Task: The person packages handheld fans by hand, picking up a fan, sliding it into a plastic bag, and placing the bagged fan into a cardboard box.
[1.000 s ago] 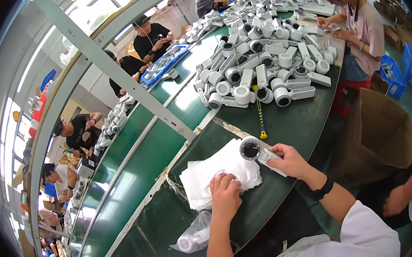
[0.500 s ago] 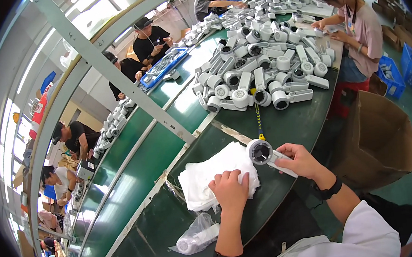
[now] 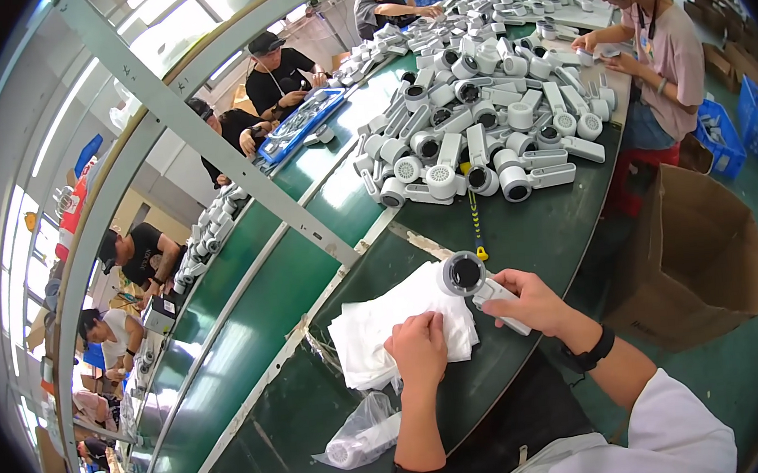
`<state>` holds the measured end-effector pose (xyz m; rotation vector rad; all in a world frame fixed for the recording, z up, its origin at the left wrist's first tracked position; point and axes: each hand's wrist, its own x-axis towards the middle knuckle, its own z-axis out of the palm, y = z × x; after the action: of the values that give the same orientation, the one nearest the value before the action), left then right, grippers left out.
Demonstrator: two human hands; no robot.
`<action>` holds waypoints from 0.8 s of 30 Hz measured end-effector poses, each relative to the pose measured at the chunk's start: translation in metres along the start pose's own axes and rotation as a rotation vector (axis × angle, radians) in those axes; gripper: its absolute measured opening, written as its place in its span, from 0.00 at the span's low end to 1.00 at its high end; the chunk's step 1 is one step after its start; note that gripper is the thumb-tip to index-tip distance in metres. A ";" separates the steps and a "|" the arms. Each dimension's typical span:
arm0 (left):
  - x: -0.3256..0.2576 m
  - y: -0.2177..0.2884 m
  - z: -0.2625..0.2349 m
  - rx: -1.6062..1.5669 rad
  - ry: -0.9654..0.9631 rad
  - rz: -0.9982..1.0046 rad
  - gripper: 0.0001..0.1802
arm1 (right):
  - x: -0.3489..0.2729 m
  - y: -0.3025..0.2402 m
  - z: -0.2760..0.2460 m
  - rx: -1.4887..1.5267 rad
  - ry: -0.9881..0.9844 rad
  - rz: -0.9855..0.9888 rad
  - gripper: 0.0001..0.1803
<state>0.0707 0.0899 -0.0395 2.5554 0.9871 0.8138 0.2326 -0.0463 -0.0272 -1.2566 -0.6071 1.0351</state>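
Observation:
In my right hand is a grey-white handheld device, gripped by its flat handle. Its round head, with a dark circular opening facing up, hangs over the edge of a pile of thin white bags. On that pile rests my left hand, its fingers bunched together on the top bag; the fingertips are partly hidden. Just to the left of my left forearm, a similar device in a clear plastic bag lies on the dark green table.
A large heap of the same devices covers the table ahead. A yellow-and-black screwdriver-like tool lies before it. An open cardboard box stands at right. A metal frame crosses the left side. Co-workers sit or stand around.
My right hand has brought the device slightly left and turned its head more upward. My left hand's fingers, spread before, have drawn together on the bags.

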 end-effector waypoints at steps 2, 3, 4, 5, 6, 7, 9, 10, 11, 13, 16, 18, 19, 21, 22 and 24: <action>0.000 -0.003 -0.001 -0.057 0.018 0.013 0.09 | 0.008 0.003 0.005 -0.003 -0.015 -0.005 0.32; -0.001 -0.004 -0.003 -0.120 0.002 -0.036 0.09 | 0.014 0.004 0.009 -0.003 -0.018 -0.006 0.32; -0.001 -0.005 -0.004 -0.186 -0.018 -0.082 0.09 | 0.018 0.004 0.015 -0.018 -0.005 -0.013 0.31; -0.001 -0.005 -0.004 -0.185 -0.017 -0.080 0.09 | 0.022 0.003 0.021 -0.033 0.006 -0.019 0.31; -0.001 -0.006 -0.004 -0.205 -0.018 -0.085 0.10 | 0.026 0.000 0.025 -0.042 -0.027 -0.001 0.31; -0.002 -0.006 -0.004 -0.225 -0.020 -0.088 0.10 | 0.029 0.000 0.030 -0.040 -0.025 -0.003 0.31; -0.003 -0.007 0.000 -0.274 -0.032 -0.132 0.09 | 0.039 0.005 0.037 -0.249 0.027 -0.080 0.32; -0.003 -0.007 0.001 -0.321 -0.039 -0.180 0.09 | 0.046 0.010 0.042 -0.252 0.029 -0.096 0.32; -0.003 -0.007 0.001 -0.318 -0.038 -0.179 0.09 | 0.049 0.012 0.045 -0.250 0.027 -0.098 0.32; -0.003 -0.008 0.000 -0.314 -0.012 -0.145 0.09 | 0.054 0.011 0.050 -0.328 0.086 -0.134 0.33; -0.004 -0.011 -0.002 -0.388 -0.004 -0.166 0.08 | 0.058 0.009 0.058 -0.337 0.090 -0.139 0.32; -0.006 -0.017 -0.001 -0.426 -0.003 -0.197 0.08 | 0.057 0.007 0.059 -0.333 0.092 -0.140 0.32; -0.006 -0.018 -0.001 -0.466 -0.008 -0.226 0.08 | 0.056 0.007 0.059 -0.328 0.099 -0.137 0.32; -0.006 -0.017 -0.002 -0.524 -0.026 -0.265 0.09 | 0.063 0.017 0.054 -0.348 0.129 -0.178 0.32; -0.006 -0.017 -0.003 -0.581 -0.045 -0.308 0.09 | 0.064 0.018 0.053 -0.367 0.158 -0.218 0.32; -0.007 -0.012 -0.003 -0.627 -0.021 -0.325 0.09 | 0.063 0.017 0.052 -0.341 0.154 -0.209 0.30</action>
<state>0.0584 0.0946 -0.0453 1.8164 0.9227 0.8344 0.2114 0.0330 -0.0409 -1.5177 -0.7996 0.6708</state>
